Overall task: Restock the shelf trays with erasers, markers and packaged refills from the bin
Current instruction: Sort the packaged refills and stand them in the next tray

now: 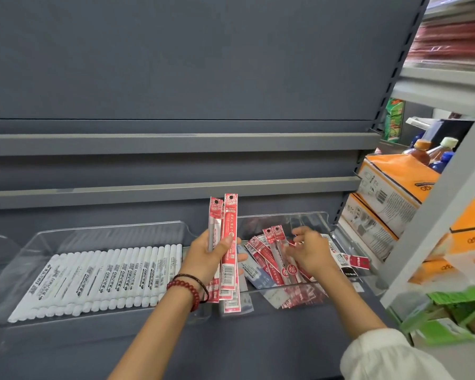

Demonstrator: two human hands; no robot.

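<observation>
Left grip [207, 259] holds barcoded red refill packs [229, 242]; tray pack [285, 270] reads "福".

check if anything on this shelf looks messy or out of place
The loose red packaged refills in the right clear plastic tray lie jumbled, crossing at different angles. By contrast the white markers in the left clear plastic tray lie in a neat row. Nothing looks spilled or damaged.
</observation>
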